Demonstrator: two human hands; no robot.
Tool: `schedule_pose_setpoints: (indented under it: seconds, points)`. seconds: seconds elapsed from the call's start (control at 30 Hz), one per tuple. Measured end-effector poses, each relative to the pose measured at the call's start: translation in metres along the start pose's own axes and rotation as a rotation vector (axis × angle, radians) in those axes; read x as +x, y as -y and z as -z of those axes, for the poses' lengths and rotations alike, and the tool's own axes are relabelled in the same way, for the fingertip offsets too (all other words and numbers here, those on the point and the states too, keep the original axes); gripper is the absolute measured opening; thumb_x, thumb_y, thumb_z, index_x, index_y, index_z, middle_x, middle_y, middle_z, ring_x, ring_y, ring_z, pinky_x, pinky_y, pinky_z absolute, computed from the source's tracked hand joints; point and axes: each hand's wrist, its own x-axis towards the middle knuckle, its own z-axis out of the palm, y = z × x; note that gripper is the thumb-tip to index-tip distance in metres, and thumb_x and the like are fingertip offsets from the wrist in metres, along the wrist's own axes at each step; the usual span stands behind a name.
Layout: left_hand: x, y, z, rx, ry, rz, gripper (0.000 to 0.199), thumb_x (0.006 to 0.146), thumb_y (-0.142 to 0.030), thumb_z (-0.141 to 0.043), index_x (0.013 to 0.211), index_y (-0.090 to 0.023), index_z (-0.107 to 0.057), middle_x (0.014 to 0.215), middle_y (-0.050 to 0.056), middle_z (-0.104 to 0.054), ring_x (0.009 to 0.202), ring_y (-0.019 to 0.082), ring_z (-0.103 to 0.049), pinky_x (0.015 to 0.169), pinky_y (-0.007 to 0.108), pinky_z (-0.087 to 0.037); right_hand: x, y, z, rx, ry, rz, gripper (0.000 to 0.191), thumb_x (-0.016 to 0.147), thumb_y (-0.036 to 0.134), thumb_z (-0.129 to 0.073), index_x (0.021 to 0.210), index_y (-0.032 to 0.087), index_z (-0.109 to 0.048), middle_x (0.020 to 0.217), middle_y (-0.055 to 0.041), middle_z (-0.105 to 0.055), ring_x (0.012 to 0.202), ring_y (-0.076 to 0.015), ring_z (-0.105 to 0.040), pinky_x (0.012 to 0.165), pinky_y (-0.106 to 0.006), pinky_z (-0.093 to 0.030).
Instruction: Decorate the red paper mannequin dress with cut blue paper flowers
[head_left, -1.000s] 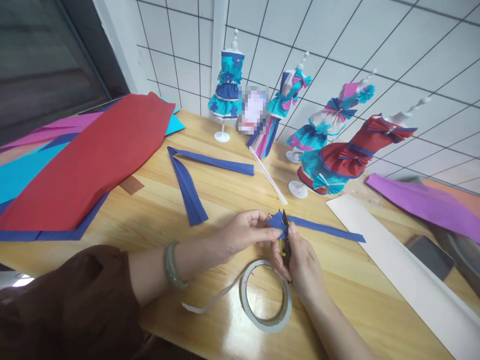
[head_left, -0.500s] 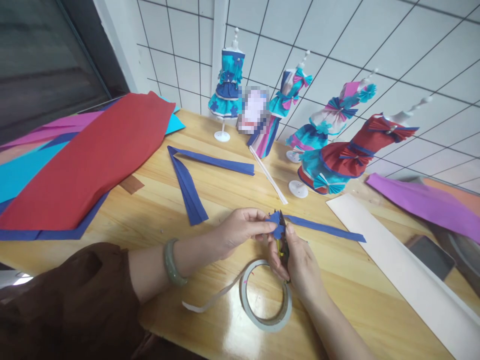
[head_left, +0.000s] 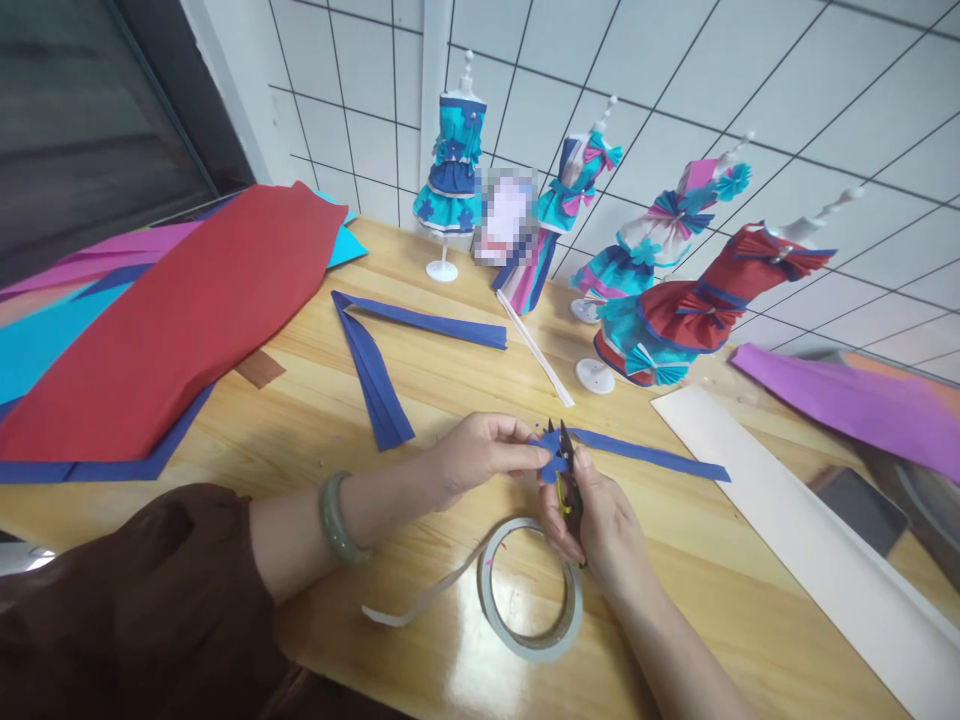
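Note:
Between thumb and fingers, my left hand [head_left: 491,455] pinches a small blue piece [head_left: 553,466] with a petal-like outline. My right hand [head_left: 604,515] is wrapped round dark scissors [head_left: 568,480] with some yellow near the handles. The scissor blades point away from me and stand apart, at the right side of the blue piece. A narrow blue strip [head_left: 652,455] lies on the table just beyond my right hand. Below the hands rests a roll of tape [head_left: 487,590], its loose end curling left. My right fingers overlap its upper edge in the view.
Several small dress forms, including one in a red dress [head_left: 694,305], stand along the tiled wall. Red sheets [head_left: 180,330] and other coloured sheets lie at left. Folded blue strips [head_left: 431,320] are on the wooden table [head_left: 300,430]. A white sheet [head_left: 787,530] and dark phone [head_left: 862,510] lie at right.
The scissor blades have opened wider beside the blue piece, which has tilted slightly. Both hands keep their holds, and the whole view has shifted a little.

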Motion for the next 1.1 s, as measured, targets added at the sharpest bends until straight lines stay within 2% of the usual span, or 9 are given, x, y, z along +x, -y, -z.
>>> schedule_pose_setpoints:
  seconds: [0.2,0.43,0.87,1.1]
  points:
    - [0.0006,-0.0020,0.0030,0.014,0.059,0.016,0.017,0.068,-0.027,-0.067,0.070,-0.012,-0.060,0.068,0.002,-0.060,0.065,0.011,-0.053,0.070,0.027,-0.039,-0.0006,-0.0001,0.0018,0.027,0.037,0.001,0.051,0.086,0.057,-0.030,0.063,0.016,-0.051,0.034,0.0060,-0.038,0.026,-0.0061,-0.028,0.030,-0.019,-0.021]
    - [0.0007,-0.0032,0.0053,0.054,0.067,0.040,0.017,0.067,-0.026,-0.067,0.071,-0.012,-0.060,0.069,0.002,-0.060,0.066,0.011,-0.052,0.070,0.026,-0.039,-0.0020,0.0012,0.0021,-0.037,0.051,0.008,0.060,0.088,0.056,-0.027,0.047,0.016,-0.045,0.033,0.0041,-0.035,0.029,-0.0058,-0.029,0.033,-0.020,-0.022]
    - [0.0013,-0.0082,0.0077,0.111,0.089,0.039,0.019,0.067,-0.027,-0.067,0.071,-0.010,-0.060,0.071,0.006,-0.064,0.068,0.013,-0.057,0.071,0.029,-0.042,-0.0015,0.0003,0.0031,-0.059,0.046,0.017,0.055,0.087,0.057,-0.028,0.054,0.017,-0.047,0.033,0.0042,-0.037,0.029,-0.0068,-0.032,0.033,-0.020,-0.024]
    - [0.0012,-0.0096,0.0078,0.136,0.093,0.028,0.020,0.068,-0.029,-0.067,0.073,-0.011,-0.060,0.072,0.006,-0.064,0.069,0.013,-0.058,0.070,0.028,-0.042,-0.0013,-0.0016,0.0033,-0.032,0.035,0.011,0.050,0.087,0.056,-0.030,0.065,0.016,-0.051,0.032,0.0056,-0.037,0.027,-0.0069,-0.030,0.031,-0.020,-0.023]
